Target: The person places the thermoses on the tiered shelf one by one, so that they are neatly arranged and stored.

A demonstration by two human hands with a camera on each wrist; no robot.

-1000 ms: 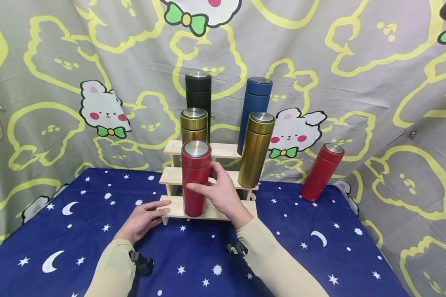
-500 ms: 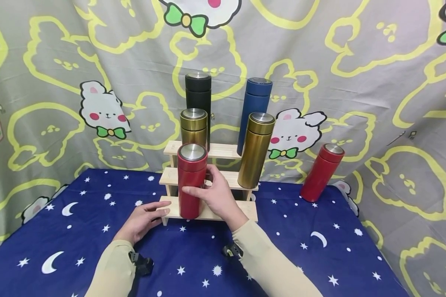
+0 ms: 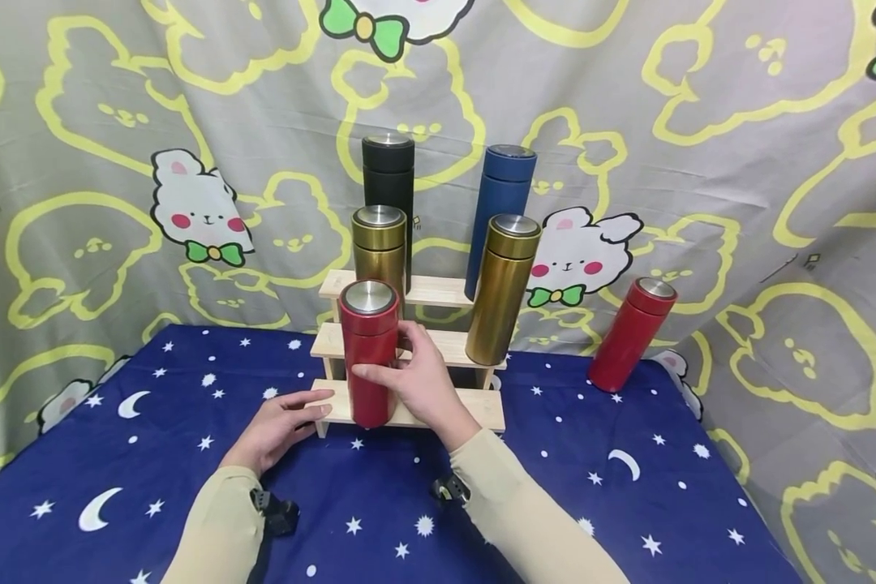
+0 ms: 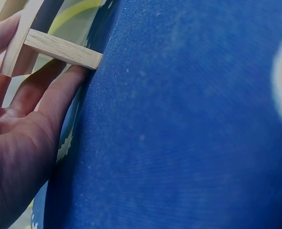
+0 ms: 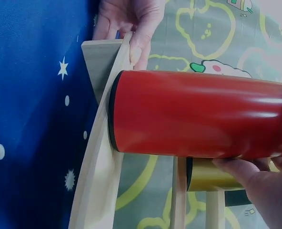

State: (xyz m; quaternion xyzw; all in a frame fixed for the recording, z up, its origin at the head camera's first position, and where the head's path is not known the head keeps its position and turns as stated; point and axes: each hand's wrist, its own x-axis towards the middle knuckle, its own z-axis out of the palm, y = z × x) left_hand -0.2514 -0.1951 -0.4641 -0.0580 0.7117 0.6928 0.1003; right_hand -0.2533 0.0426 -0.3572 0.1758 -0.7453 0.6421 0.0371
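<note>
My right hand (image 3: 425, 383) holds a red thermos bottle (image 3: 369, 357) with a steel-topped lid. The bottle stands upright at the left part of the lowest step of a three-step wooden stand (image 3: 474, 405). In the right wrist view, the bottle's black base (image 5: 113, 112) meets the step's board, and fingers curl against its side. My left hand (image 3: 276, 423) grips the left end of that lowest step. The left wrist view shows fingers (image 4: 60, 95) by the step's leg (image 4: 65, 49), with others around the board's end.
Gold thermoses, left (image 3: 380, 251) and right (image 3: 505, 292), stand on the middle step. Black (image 3: 389, 178) and blue (image 3: 502, 195) ones occupy the top step. Another red thermos (image 3: 631, 337) stands on the blue starry cloth (image 3: 569, 503) at right. A patterned curtain (image 3: 277, 122) hangs behind.
My right hand has shifted the red thermos slightly left along the lowest step. My left hand keeps its place on the stand's end. The head view has tilted slightly.
</note>
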